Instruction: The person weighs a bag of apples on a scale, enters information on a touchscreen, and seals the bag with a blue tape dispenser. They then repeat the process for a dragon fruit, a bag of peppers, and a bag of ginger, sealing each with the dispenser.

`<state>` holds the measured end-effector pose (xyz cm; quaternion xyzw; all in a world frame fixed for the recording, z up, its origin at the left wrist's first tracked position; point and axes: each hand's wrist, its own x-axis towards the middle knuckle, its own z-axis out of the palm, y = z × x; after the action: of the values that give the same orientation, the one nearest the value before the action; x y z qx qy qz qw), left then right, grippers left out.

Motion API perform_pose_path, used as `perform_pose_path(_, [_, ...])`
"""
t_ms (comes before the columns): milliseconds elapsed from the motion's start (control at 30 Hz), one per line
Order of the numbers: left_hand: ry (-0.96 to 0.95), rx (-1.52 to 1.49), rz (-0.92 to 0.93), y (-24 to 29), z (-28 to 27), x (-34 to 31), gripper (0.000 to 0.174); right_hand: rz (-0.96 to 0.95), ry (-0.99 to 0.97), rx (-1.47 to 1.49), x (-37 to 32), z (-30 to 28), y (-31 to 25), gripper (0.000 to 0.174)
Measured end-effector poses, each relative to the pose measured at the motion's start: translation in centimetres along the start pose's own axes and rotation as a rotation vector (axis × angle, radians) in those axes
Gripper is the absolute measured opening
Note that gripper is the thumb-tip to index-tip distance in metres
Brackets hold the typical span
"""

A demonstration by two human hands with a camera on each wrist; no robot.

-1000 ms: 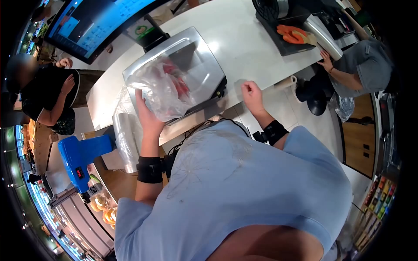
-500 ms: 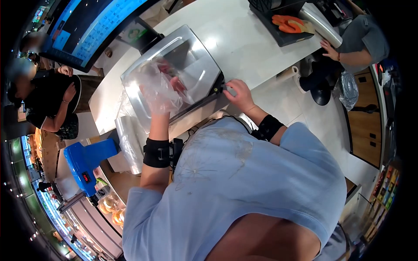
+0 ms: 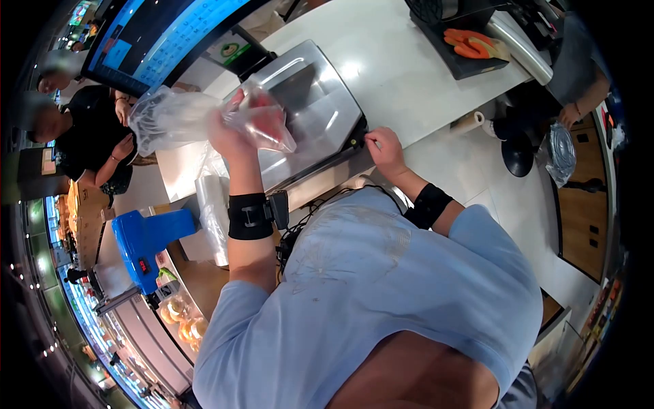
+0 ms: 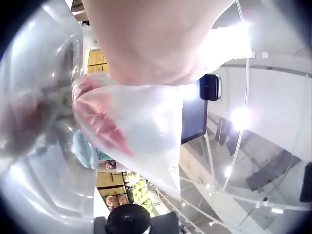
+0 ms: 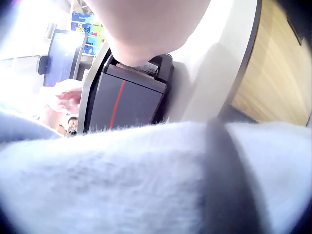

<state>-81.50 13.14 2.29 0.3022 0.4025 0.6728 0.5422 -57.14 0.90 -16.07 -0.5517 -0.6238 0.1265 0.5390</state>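
A clear plastic bag (image 3: 269, 126) with red contents is gripped by the left hand (image 3: 230, 136) above the left part of the metal scale tray (image 3: 317, 102); its loose end spreads out to the left. In the left wrist view the bag (image 4: 141, 122) hangs beside the left hand (image 4: 146, 44), whose fingers are out of sight. At the scale's front right corner is the right hand (image 3: 387, 151), fingers bent. The right wrist view has the right hand (image 5: 151, 29) over the end of a dark device (image 5: 129, 100) with a red stripe, its fingertips hidden.
A monitor (image 3: 160, 48) stands behind the scale. Left of the table are a blue device (image 3: 146, 242) and a plastic roll (image 3: 212, 218). A black tray (image 3: 470, 67) with orange gloves (image 3: 470, 44) sits at the back right. People stand at both sides.
The left hand has lifted the bag off the tray, and its loose end now stretches left. The right hand came to the scale's corner and has since drawn slightly away from the small grey piece there.
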Motion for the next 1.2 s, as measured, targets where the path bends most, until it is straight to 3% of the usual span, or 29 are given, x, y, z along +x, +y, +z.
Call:
perform_pose_path(100, [-0.010, -0.101, 0.080, 1.2, -1.6, 1.3, 0.041, 0.048, 0.039, 0.027, -0.6, 0.5, -0.2, 0.005])
perform_pose_path(133, [0.070, -0.192, -0.039, 2.0, -0.9, 1.1, 0.039, 0.050, 0.044, 0.032, -0.6, 0.5, -0.1, 0.005])
perform_pose_path(167, [0.077, -0.195, -0.026, 2.4, -1.6, 1.4, 0.039, 0.051, 0.047, 0.036, -0.6, 0.5, 0.0, 0.005])
perform_pose_path(233, [-0.612, -0.437, -0.171, 3.7, -2.5, 1.5, 0.042, 0.060, 0.059, 0.055, -0.9, 1.0, 0.4, 0.004])
perform_pose_path(267, [-0.647, -0.448, -0.156, 3.7, -2.7, 1.4, 0.041, 0.080, 0.075, 0.067, -1.0, 1.2, 0.7, 0.004])
perform_pose_path(300, [-0.635, -0.451, -0.133, 4.1, -2.2, 0.8, 0.041, 0.063, 0.058, 0.076, -0.8, 1.4, 0.8, 0.004])
perform_pose_path(367, [-0.362, -0.066, 0.091, 4.4, -1.1, -0.3, 0.039, 0.070, 0.124, 0.108, -1.0, 1.7, 0.8, 0.004])
perform_pose_path(400, [-0.378, -0.236, -0.023, 4.8, -0.3, -0.8, 0.037, 0.074, 0.112, 0.094, -1.3, 1.7, 1.1, 0.004])
perform_pose_path(467, [-0.514, -0.417, -0.174, 4.6, -0.8, -0.7, 0.035, 0.428, 0.150, 0.322, -2.3, 1.6, 2.0, 0.006])
perform_pose_path(500, [-0.643, -0.421, -0.198, 4.4, -1.1, -0.2, 0.035, 0.435, 0.157, 0.312, -2.7, 0.8, 2.7, 0.006])
perform_pose_path(533, [-0.647, -0.416, -0.205, 4.4, -0.1, -0.7, 0.035, 0.589, 0.246, 0.409, -3.0, 0.1, 3.5, 0.007])
perform_pose_path(567, [-0.391, -0.357, -0.192, 4.7, 0.7, -1.5, 0.034, 0.738, 0.329, 0.522, -3.1, 0.0, 4.0, 0.008])
perform_pose_path(600, [-0.136, -0.292, -0.160, 5.5, 1.9, -2.3, 0.034, 0.738, 0.378, 0.617, -2.1, -0.6, 3.3, 0.008])
perform_pose_path(633, [-0.041, -0.246, -0.159, 6.2, 3.3, -3.0, 0.034, 0.738, 0.428, 0.712, -0.1, -1.6, 1.6, 0.008])
perform_pose_path(700, [-0.092, -0.374, -0.103, 6.0, 2.8, -2.8, 0.034, 0.628, 0.456, 1.082, 4.7, -3.4, -2.9, 0.010])
perform_pose_path(733, [-0.101, -0.365, -0.102, 6.0, 2.3, -2.5, 0.034, 0.568, 0.353, 1.169, 7.3, -4.6, -5.7, 0.012])
perform_pose_path(800, [-0.354, -0.383, -0.028, 6.1, 1.9, -1.8, 0.031, 0.446, 0.208, 1.287, 11.6, -5.5, -11.2, 0.017])
perform_pose_path(833, [-0.368, -0.388, -0.027, 6.3, 2.7, -2.0, 0.031, 0.393, 0.165, 1.323, 13.2, -5.3, -13.7, 0.019])
perform_pose_path(900, [-0.564, -0.458, 0.033, 6.7, 5.3, -4.0, 0.032, 0.280, 0.059, 1.307, 15.4, -4.6, -17.6, 0.021])
perform_pose_path(933, [-0.328, -0.422, 0.039, 7.5, 7.6, -5.7, 0.034, 0.268, 0.021, 1.291, 16.1, -4.3, -19.0, 0.021])
perform_pose_path(1033, [-0.433, -0.478, 0.083, 8.1, 7.4, -6.3, 0.034, 0.274, -0.054, 1.088, 16.6, -2.3, -21.0, 0.028])
perform_pose_path(1100, [-0.351, -0.586, 0.061, 8.9, 7.6, -6.9, 0.038, 0.123, -0.004, 0.883, 16.5, -1.4, -21.3, 0.032])
perform_pose_path(1167, [-0.121, -0.524, 0.006, 10.2, 9.3, -8.8, 0.033, 0.085, 0.003, 0.854, 16.6, -1.0, -21.4, 0.035])
perform_pose_path(1200, [-0.291, -0.593, 0.011, 10.0, 8.4, -8.4, 0.033, 0.056, 0.020, 0.828, 16.7, -0.9, -21.4, 0.037])
